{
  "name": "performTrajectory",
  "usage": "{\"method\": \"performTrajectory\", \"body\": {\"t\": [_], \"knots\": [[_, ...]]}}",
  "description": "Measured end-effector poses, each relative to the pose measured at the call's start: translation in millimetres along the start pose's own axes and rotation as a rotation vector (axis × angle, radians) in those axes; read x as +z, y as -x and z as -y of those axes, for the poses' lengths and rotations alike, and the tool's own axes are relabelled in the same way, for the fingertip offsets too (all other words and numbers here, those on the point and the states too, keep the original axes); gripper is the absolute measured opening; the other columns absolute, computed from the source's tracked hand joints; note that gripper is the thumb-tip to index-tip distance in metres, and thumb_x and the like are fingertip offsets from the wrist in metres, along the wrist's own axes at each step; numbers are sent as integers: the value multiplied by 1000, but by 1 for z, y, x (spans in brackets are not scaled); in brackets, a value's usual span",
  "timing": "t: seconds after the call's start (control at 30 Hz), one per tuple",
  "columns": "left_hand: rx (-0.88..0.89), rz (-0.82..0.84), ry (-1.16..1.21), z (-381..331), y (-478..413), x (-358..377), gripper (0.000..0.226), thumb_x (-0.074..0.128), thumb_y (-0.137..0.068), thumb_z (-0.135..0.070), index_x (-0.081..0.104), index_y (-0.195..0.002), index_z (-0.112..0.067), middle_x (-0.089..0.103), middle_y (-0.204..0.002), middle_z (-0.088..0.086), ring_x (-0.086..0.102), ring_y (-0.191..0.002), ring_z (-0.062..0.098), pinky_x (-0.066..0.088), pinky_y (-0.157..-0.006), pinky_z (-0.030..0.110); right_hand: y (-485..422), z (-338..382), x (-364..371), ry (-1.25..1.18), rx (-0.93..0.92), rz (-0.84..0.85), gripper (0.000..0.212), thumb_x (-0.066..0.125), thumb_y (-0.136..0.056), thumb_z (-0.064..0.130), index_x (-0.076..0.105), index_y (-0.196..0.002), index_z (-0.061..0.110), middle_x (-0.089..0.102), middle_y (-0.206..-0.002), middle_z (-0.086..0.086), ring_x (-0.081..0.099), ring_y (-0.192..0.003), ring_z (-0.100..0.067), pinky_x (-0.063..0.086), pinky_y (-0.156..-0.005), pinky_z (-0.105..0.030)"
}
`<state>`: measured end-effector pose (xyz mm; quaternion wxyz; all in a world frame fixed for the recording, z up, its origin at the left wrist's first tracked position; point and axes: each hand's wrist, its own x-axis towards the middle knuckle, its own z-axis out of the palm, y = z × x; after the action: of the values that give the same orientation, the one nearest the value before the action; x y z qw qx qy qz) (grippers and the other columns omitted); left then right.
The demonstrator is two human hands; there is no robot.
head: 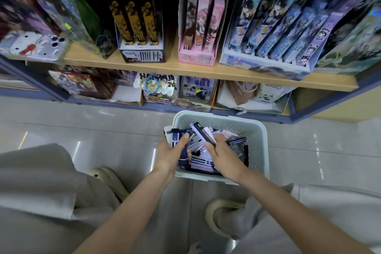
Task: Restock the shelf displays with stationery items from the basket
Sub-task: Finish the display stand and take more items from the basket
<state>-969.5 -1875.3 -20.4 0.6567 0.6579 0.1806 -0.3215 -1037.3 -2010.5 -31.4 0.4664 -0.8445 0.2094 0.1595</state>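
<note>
My left hand (169, 154) clamps a stack of packs (174, 136), count unclear; my right hand (222, 156) pinches one purple pack (200, 131); one basket (262, 130) beneath.

Both bare arms reach forward and down, hands close together.
The left hand (171, 151) grips a few packs (175, 135), thumb curled over their front; the right hand (221, 155), knuckles up, pinches a slim purple pack (199, 131) between thumb and fingers.

Bare forearms (127, 208), loose light-grey trousers (37, 187), cream perforated clog shoes (222, 212)
</note>
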Motion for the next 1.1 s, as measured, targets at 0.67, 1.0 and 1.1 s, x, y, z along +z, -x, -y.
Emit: {"method": "performTrajectory", "body": {"t": [0.67,1.0,1.1], "knots": [[226,36,102,-110,60,-16,10,70,-82,-8,61,-78,-9,55,-48,0,46,-37,6,38,-39,17,49,118,-39,-136,-274,-184,8,38,-101,21,46,-101,19,55,-81,6,43,-57,-3,38,-58,-23],[449,140,78,-198,78,-40,12,67,-85,-9,58,-78,-11,56,-44,-5,50,-36,5,37,-37,14,64,197,-116,-49,-256,-216,15,48,-97,32,45,-89,19,46,-69,4,41,-54,-7,33,-57,-26],[523,153,71,-226,83,-47,13,67,-86,-8,57,-77,-9,54,-46,-1,47,-37,8,36,-36,15,71,228,-133,148,-366,-371,32,46,-94,44,38,-81,15,35,-68,4,33,-56,-4,32,-59,-26]]}}
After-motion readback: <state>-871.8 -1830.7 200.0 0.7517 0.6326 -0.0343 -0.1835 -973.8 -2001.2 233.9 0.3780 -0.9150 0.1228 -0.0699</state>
